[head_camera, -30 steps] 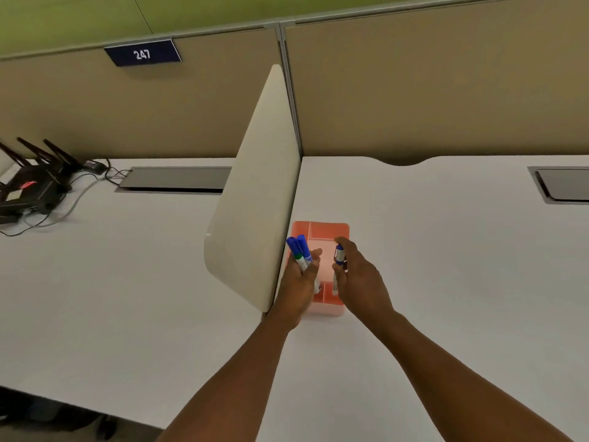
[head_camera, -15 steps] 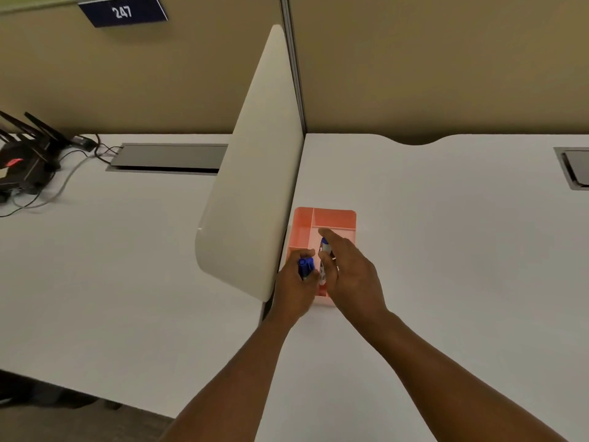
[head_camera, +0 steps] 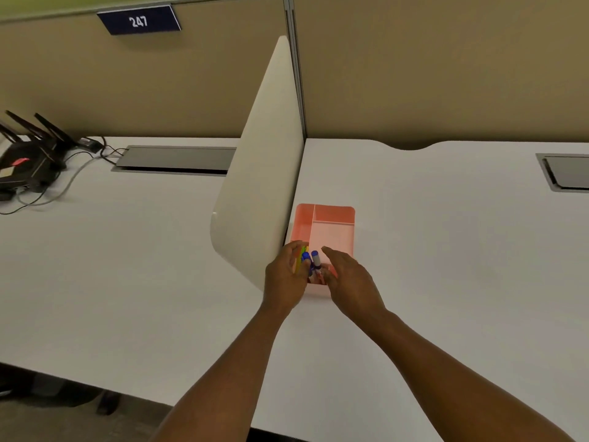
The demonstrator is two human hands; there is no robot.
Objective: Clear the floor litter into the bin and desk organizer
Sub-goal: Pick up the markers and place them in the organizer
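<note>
A pink desk organizer [head_camera: 333,229] with several compartments sits on the white desk against the cream divider panel. Over its near end, my left hand [head_camera: 285,277] holds a small bundle upright: two blue-capped markers [head_camera: 314,260] and yellow-green pens [head_camera: 301,258]. The thumb lies against them and the fingers are loosely curled. The bundle's lower ends reach into the organizer's near compartment. My right hand [head_camera: 349,279] hovers just right of the markers with straight fingers and holds nothing. The far compartments look bare.
The cream divider panel [head_camera: 264,173] stands right beside my left hand. A black router [head_camera: 28,161] with antennas and cables sits at the far left. Grey cable hatches [head_camera: 178,159] are set into the desk at the back, with another cable hatch [head_camera: 565,172] at the right.
My right hand has let go of its marker and spread its fingers. My left hand has lowered its bundle into the organizer's near end, and yellow-green pens now show in it.
</note>
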